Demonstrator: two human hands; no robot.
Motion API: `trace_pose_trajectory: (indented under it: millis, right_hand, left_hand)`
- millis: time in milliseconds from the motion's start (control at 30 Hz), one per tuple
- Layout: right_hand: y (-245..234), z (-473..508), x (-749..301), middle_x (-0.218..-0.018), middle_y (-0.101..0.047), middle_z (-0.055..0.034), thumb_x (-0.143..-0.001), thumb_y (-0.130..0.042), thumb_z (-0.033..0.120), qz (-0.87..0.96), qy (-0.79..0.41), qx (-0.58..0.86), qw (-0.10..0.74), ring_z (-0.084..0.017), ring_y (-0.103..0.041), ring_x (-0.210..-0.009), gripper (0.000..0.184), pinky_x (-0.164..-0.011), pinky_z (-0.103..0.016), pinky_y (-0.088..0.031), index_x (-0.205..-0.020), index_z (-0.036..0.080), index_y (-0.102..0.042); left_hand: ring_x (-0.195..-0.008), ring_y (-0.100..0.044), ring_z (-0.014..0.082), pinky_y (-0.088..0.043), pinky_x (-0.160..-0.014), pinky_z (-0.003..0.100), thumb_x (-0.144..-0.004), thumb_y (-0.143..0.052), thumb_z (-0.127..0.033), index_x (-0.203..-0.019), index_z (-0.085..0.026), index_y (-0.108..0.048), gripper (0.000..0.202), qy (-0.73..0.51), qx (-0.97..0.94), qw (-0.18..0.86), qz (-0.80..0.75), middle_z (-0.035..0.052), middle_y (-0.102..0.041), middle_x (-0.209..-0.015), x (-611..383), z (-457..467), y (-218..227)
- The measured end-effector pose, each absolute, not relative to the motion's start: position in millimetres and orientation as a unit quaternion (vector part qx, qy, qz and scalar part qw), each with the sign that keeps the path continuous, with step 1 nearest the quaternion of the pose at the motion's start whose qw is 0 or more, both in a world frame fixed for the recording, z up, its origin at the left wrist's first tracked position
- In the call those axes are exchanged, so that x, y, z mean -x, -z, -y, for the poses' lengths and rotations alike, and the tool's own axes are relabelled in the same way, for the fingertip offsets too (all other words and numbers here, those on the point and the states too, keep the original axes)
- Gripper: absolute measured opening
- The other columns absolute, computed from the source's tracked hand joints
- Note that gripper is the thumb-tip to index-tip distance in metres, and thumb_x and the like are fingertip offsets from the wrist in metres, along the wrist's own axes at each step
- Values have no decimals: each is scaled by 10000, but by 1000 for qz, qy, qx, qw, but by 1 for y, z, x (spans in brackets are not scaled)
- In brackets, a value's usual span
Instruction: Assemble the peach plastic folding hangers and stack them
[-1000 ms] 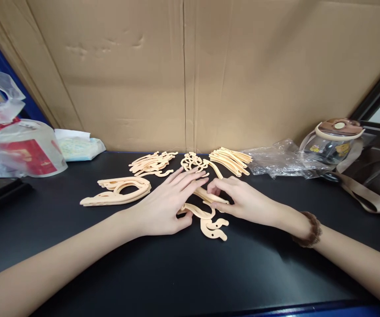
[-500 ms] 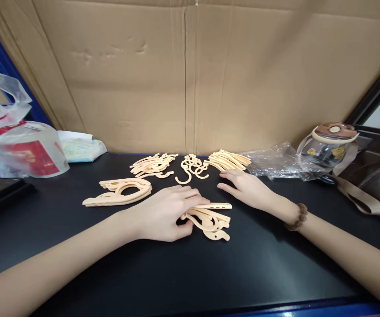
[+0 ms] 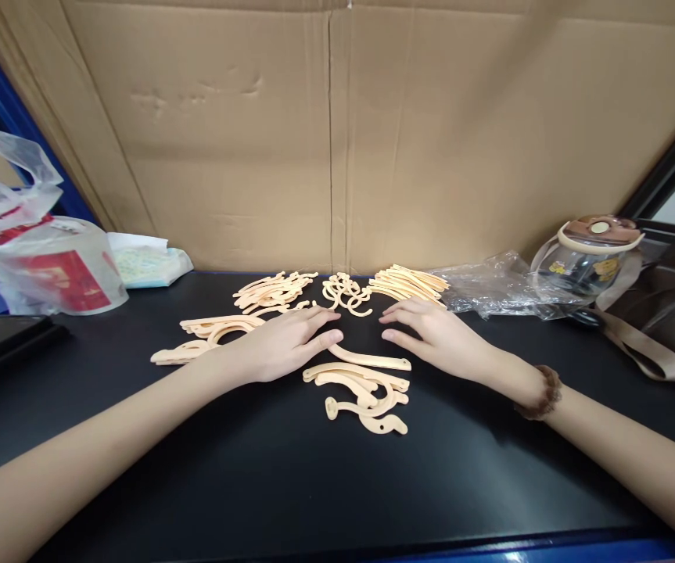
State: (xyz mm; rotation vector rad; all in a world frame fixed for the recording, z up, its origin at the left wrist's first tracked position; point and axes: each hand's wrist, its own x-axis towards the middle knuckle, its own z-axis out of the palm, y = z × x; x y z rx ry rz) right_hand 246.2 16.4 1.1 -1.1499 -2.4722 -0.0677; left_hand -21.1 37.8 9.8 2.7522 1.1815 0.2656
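Head view is filled at the back by a cardboard wall [image 3: 337, 133], below which a black surface [image 3: 255, 477] is spread. At the left edge a plastic bag [image 3: 49, 270] and a tissue pack [image 3: 143, 262] are set; at the right a dark bag [image 3: 671, 305], a lidded jar [image 3: 592, 254] and crumpled clear wrap [image 3: 490, 285] are seen. The left hand [image 3: 281, 344] is laid flat, palm down, fingers stretched and nothing gripped, partly over a stack of large curved pieces [image 3: 213, 332], its fingertips close to a long strip [image 3: 372, 360]. The right hand [image 3: 434, 332] is likewise opened, fingers loosely spread, nothing held, just in front of a heap of straight strips [image 3: 411, 283]. Between those heaps are placed a heap of slim curved pieces [image 3: 272, 289] and a bunch of hooks [image 3: 346, 291], each kept to its own shape. The grouping is judged well advanced: four lots are formed along the back, while a loose cluster [image 3: 366, 391] of mixed pieces, just nearer than both hands, is left ungathered, the long strip lying at its far edge.
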Motion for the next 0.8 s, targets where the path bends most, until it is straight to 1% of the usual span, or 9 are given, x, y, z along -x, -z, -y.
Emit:
trace_pose_trajectory:
  millis: [100, 200, 267, 333, 400, 500, 633, 800]
  right_hand:
    - [-6, -6, -238, -1105, -653, -84, -954, -448, 387, 908, -12, 375, 185, -222, -580, -1049, 330, -917, -384, -466, -1114, 178, -647]
    - [-9, -1, -237, -1099, -646, -69, -946, -467, 399, 919, -32, 352, 177, -211, -574, -1041, 328, -910, -365, -456, -1143, 197, -633]
    - [-10, -1, -238, -1093, -642, -60, -935, -491, 398, 921, -47, 343, 181, -200, -572, -1033, 315, -900, -347, -453, -1145, 207, -628]
    - [-11, -2, -240, -1065, -647, -52, -921, -522, 389, 920, -62, 339, 186, -192, -575, -1004, 285, -874, -332, -456, -1113, 215, -638]
    - [-11, -3, -241, -1006, -659, -46, -908, -548, 377, 919, -67, 341, 186, -187, -581, -959, 248, -835, -318, -458, -1060, 214, -657]
    - [-11, -5, -243, -920, -660, -32, -908, -554, 329, 916, -63, 358, 173, -171, -587, -873, 196, -762, -294, -452, -1003, 207, -674]
    - [-10, -10, -249, -937, -658, -23, -904, -555, 284, 911, -88, 371, 158, -148, -596, -808, 165, -703, -266, -448, -998, 217, -673]
    - [-8, -14, -254, -907, -686, -22, -916, -537, 284, 900, -126, 376, 181, -153, -624, -823, 202, -743, -273, -465, -1063, 200, -646]
  left_hand:
    - [-1341, -365, 233, -259, -1124, 400, -973, -241, -521, -1408, -194, -391, 564, -97, -916, 73, -381, 76, -412, -1466, 20, -36, -11]
    - [-1302, -407, 202, -290, -1107, 366, -987, -277, -445, -1362, -222, -444, 468, -112, -925, 81, -353, 51, -457, -1425, 19, -34, -14]
    - [-1213, -489, 185, -357, -1051, 331, -982, -331, -381, -1297, -231, -505, 390, -110, -935, 90, -325, 45, -536, -1331, 19, -32, -16]
    - [-1093, -560, 174, -422, -964, 299, -969, -375, -335, -1220, -231, -561, 329, -105, -943, 98, -302, 42, -602, -1206, 18, -30, -16]
    - [-998, -592, 165, -453, -882, 276, -968, -380, -325, -1134, -229, -609, 299, -101, -946, 107, -289, 39, -629, -1108, 17, -30, -16]
    - [-942, -599, 153, -453, -827, 255, -972, -377, -330, -1063, -241, -644, 295, -96, -949, 117, -275, 27, -625, -1058, 18, -30, -17]
    - [-908, -607, 151, -446, -809, 250, -971, -382, -343, -1074, -275, -651, 295, -89, -949, 123, -278, 14, -626, -1042, 20, -32, -18]
    - [-937, -608, 172, -450, -802, 264, -969, -372, -345, -1112, -256, -620, 299, -104, -944, 114, -293, 23, -649, -1064, 21, -35, -16]
